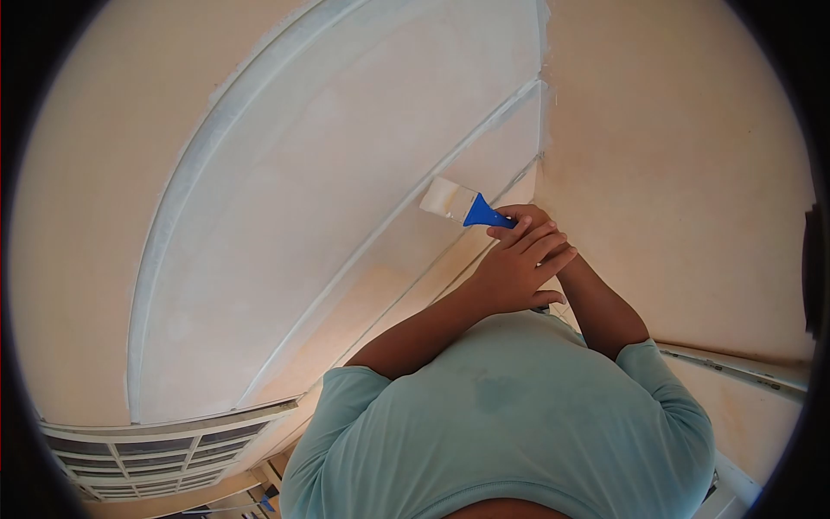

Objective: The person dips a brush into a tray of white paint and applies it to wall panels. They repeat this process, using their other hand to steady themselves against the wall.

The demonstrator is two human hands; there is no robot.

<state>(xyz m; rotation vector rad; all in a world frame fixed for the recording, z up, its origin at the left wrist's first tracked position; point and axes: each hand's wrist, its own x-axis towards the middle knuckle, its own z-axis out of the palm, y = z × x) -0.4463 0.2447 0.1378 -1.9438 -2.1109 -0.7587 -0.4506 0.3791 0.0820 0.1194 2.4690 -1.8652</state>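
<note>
My right hand [524,213] is closed around the blue handle of a putty knife [489,213]. Its broad, pale blade points up and left in front of the wall. Lying across my right hand and wrist is my left hand [517,264], fingers spread, with nothing visible in it. Part of the right hand is hidden behind it. Beyond the blade, a whitish wall panel [346,138] carries straight seams and a curved grey-white band [177,190] along its left side.
A plain beige wall [674,173] meets the panel at a corner on the right. A window with a grid frame [156,458] is at lower left. Long pale strips [735,372] run along the lower right. My light-green shirt [519,415] fills the bottom.
</note>
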